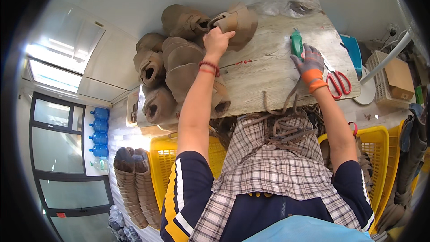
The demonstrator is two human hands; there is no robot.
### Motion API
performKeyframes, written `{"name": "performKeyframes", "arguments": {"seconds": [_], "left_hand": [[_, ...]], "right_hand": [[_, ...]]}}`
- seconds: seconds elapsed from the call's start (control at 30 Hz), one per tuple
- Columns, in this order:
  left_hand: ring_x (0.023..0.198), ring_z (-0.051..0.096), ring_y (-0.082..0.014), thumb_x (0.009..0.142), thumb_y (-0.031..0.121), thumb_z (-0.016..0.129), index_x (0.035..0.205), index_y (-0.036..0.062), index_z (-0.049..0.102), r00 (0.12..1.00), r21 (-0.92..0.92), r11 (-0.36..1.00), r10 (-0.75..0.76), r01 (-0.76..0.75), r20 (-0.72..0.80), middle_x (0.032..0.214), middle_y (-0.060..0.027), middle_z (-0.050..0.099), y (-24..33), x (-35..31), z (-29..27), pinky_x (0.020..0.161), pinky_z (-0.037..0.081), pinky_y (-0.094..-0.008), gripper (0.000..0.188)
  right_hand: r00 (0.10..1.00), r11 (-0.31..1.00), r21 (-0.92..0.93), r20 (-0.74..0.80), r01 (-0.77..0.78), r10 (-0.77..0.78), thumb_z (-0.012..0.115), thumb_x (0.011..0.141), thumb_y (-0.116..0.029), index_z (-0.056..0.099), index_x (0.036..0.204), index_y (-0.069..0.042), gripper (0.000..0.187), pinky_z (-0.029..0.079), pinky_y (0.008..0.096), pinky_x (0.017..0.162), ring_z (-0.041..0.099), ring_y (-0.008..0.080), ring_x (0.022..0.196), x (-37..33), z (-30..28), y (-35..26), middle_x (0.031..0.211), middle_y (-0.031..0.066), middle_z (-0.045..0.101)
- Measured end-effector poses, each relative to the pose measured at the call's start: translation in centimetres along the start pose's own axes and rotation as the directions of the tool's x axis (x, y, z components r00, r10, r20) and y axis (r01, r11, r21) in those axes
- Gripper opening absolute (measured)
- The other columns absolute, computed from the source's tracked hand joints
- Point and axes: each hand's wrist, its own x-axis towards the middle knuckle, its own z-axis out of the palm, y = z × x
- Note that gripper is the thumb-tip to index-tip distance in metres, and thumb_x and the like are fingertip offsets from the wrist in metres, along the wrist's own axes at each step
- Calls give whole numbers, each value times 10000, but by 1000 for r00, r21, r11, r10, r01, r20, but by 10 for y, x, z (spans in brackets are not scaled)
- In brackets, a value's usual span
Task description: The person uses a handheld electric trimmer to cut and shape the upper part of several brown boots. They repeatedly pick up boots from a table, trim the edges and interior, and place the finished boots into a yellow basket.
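Note:
My bare left hand (217, 41), with a red bead bracelet at the wrist, is closed on the edge of a brown fabric shoe-upper bundle (242, 23) at the table's far side. More brown curved bundles (183, 20) and a fanned stack (181, 58) lie to the left of it. On my right hand (310, 61) is a grey glove with an orange cuff. Its thumb and fingers sit either side of the lower end of a green handheld cutter (296, 42); part of the grip is hidden. Red-handled scissors (338, 84) lie just right of that hand.
Brown fabric strips (286, 130) hang over the wooden table's (264, 69) near edge onto my checked apron (268, 170). Yellow baskets (168, 152) stand either side of me. Clear plastic wrap (286, 4) lies at the far edge. Stacked brown pieces (134, 188) stand at left.

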Motion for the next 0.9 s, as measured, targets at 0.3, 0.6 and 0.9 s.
{"name": "performKeyframes", "arguments": {"seconds": [0.3,0.6,0.9], "left_hand": [[880,592,-138,882,349,656,1085,-38,607,987,-885,438,-58,160,149,1025,-74,662,55,-180,4,784,484,-277,440],[1124,474,-296,954,189,523,1179,-53,513,902,-349,925,-17,-150,-431,1215,-184,464,-5,-271,28,980,388,-408,331],[1190,401,-410,818,310,681,1220,-131,441,952,291,924,-176,247,-251,1250,-277,440,-40,-250,41,1031,320,-452,643]], "right_hand": [[820,82,896,434,-437,-372,780,748,-113,620,1116,5,418,506,285,797,623,137,901,-60,-105,-109,1011,65,677],[925,166,936,337,-309,-175,762,751,-56,654,1063,-5,334,509,267,764,633,121,853,-85,-90,-125,965,49,692],[939,649,758,271,-71,-214,765,737,-307,656,1104,-70,450,508,310,779,675,233,895,-26,3,-97,990,98,704]]}}
